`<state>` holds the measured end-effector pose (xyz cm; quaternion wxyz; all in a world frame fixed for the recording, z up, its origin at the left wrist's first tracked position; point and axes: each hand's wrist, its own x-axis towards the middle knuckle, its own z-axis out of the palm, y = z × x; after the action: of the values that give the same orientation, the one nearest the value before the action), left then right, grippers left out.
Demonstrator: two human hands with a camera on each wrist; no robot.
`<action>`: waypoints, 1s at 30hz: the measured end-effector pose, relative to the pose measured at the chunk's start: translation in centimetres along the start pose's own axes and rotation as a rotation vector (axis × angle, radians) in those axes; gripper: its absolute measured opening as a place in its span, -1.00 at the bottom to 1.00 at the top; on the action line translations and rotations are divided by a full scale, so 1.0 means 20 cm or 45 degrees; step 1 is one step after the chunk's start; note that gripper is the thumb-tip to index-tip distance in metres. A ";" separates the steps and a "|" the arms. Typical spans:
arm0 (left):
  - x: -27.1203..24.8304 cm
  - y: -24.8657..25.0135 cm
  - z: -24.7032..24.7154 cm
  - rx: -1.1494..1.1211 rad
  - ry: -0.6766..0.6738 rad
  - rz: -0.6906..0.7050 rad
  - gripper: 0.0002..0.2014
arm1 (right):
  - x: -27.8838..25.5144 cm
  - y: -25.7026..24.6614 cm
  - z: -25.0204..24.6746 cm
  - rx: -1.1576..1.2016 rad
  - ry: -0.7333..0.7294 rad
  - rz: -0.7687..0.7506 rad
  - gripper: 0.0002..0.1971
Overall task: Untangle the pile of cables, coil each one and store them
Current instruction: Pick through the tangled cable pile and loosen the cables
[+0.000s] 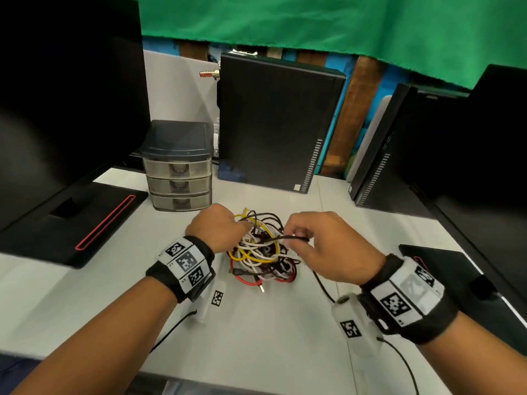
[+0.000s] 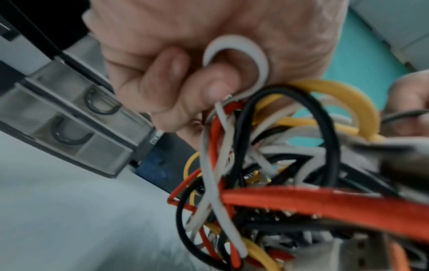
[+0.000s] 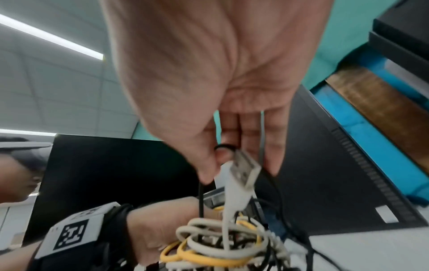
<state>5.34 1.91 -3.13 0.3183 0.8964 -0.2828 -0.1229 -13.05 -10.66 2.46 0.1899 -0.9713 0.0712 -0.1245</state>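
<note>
White desk point(image 1: 85, 295), cable pile point(image 1: 261, 252) between grips

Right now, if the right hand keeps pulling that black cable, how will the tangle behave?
The cable pile probably lifts as one light, floppy clump, since loops interlock. The thin black cable likely bends freely and snags; the left hand seems to anchor it.

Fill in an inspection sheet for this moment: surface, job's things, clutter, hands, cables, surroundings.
Surface: white desk, bare at the near edge.
Job's things: tangled pile of white, yellow, red and black cables at mid-desk; drawer unit behind it, three drawers closed.
Clutter: nothing seen.
Hands: left hand grips a white loop at the pile; right hand pinches a thin black cable.
Cables: white USB plug sticks up under the right palm; none coiled yet.
Surroundings: monitor, PC tower, green cloth.
</note>
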 end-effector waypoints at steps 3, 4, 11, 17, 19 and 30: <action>0.01 0.01 -0.04 -0.051 -0.086 -0.037 -0.46 | 0.03 -0.01 -0.02 0.086 -0.040 0.007 -0.90; 0.00 0.02 -0.05 -0.082 -0.136 -0.051 -0.46 | 0.04 -0.01 -0.01 0.117 0.004 0.006 -0.88; -0.01 0.07 -0.07 -0.211 -0.265 -0.062 -0.53 | 0.08 0.00 0.07 0.255 0.086 0.076 -0.88; -0.02 0.08 -0.07 -0.295 -0.246 -0.087 -0.51 | 0.08 -0.01 0.20 0.268 -0.048 0.091 -0.84; -0.03 0.08 -0.07 -0.341 -0.240 -0.101 -0.51 | 0.06 0.01 0.22 0.294 -0.077 0.112 -0.81; -0.06 0.09 -0.07 -0.369 -0.414 0.140 -0.60 | 0.00 0.21 0.15 0.471 0.445 0.496 -0.74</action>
<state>4.10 2.13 -0.91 0.4002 0.7930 -0.3583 -0.2876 -12.70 -13.49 -1.87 0.3685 -0.8522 0.2636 -0.2617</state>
